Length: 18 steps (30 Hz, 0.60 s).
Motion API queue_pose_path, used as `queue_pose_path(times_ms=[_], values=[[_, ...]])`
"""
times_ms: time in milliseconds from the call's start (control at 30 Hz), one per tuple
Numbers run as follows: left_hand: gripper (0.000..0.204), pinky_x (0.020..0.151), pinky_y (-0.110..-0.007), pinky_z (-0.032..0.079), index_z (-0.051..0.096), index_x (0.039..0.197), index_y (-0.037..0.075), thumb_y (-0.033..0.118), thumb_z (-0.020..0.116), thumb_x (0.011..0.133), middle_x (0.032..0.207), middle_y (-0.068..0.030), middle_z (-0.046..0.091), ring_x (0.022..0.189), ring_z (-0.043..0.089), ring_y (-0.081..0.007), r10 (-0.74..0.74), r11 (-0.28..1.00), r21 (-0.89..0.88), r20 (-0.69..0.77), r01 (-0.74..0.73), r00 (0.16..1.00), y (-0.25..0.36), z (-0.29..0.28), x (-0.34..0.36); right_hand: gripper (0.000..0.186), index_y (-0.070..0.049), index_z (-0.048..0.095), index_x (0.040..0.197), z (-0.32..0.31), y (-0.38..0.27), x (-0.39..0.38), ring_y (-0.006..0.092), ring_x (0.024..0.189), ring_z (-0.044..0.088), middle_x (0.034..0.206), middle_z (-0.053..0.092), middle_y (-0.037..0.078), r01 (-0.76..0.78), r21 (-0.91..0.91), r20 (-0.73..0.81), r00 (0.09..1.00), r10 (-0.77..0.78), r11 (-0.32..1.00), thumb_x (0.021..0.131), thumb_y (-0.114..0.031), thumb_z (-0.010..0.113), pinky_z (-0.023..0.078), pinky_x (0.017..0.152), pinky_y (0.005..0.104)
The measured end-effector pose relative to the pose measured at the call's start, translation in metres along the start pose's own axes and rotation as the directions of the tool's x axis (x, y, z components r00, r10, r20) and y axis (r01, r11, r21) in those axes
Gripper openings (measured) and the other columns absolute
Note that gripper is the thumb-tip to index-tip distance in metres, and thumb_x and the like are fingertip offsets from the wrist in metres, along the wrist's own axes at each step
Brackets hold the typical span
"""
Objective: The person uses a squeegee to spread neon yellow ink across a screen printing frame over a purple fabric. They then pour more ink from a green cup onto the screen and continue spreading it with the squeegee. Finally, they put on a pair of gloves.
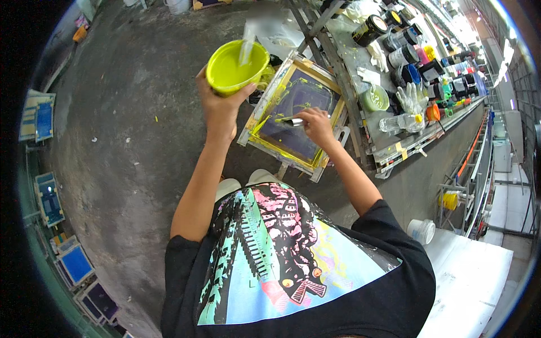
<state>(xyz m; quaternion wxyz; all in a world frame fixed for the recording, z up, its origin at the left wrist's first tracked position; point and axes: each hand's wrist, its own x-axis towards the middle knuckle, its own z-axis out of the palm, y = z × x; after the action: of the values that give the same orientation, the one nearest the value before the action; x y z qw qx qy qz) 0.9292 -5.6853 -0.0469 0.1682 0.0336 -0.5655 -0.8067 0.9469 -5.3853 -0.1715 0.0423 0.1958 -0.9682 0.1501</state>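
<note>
My left hand (222, 107) grips a yellow-green tub (218, 63) by its lower side, raised at the upper middle. Yellow-green ink coats its inside, and a translucent strip-like tool (247, 49) stands in it. With bent fingers, my right hand (316, 125) holds a small scraper (292, 121) with a pale, shiny part and yellow-green on its tip. Below that hand, a wooden-framed printing screen (287, 147) lies tilted, its dark mesh streaked with yellow ink along the edges. Whether the scraper touches the mesh I cannot tell.
Along the right, a long workbench (389, 152) carries several ink jars (403, 55), a plastic bottle (401, 123), a glove (413, 100) and an ink-stained tub (375, 99). A white bucket (421, 231) stands lower right. More framed screens (77, 262) lean along the left edge.
</note>
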Motion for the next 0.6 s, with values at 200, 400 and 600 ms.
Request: queue_pose_path(times_ms=[200,400,600], values=[[0.082,0.107,-0.036,0.05,0.042,0.138,0.008,-0.008,0.087,0.072,0.132,-0.0079,0.053,0.124,0.056,-0.0217,-0.214,0.975,0.037,-0.128,0.22,0.968,-0.025,-0.06,-0.034,0.032,-0.018,0.074,0.112,0.066,0.011,0.018,0.0304,0.108,0.062,0.107,0.072,0.005,-0.178,-0.06,0.075,0.98,0.182,0.982,0.083,-0.005,0.067,0.048,0.086,0.0513],[0.08,0.102,-0.044,0.056,0.042,0.14,0.013,-0.007,0.085,0.076,0.136,-0.0081,0.053,0.129,0.055,-0.0277,-0.249,0.962,0.064,-0.199,0.266,0.948,-0.04,-0.096,-0.057,0.044,-0.017,0.074,0.118,0.1,0.016,0.043,0.0333,0.103,0.063,0.103,0.072,0.009,-0.191,-0.091,-0.042,0.981,0.188,0.977,0.077,-0.001,0.067,0.052,0.083,0.0499],[0.079,0.101,-0.044,0.057,0.042,0.14,0.014,-0.008,0.084,0.077,0.138,-0.008,0.052,0.129,0.055,-0.0276,-0.257,0.958,0.071,-0.223,0.279,0.94,-0.044,-0.107,-0.064,0.049,-0.021,0.075,0.118,0.138,-0.032,0.006,0.0314,0.097,0.063,0.096,0.071,0.009,-0.086,0.001,0.025,0.996,0.085,0.996,0.074,-0.002,0.071,0.055,0.082,0.0449]])
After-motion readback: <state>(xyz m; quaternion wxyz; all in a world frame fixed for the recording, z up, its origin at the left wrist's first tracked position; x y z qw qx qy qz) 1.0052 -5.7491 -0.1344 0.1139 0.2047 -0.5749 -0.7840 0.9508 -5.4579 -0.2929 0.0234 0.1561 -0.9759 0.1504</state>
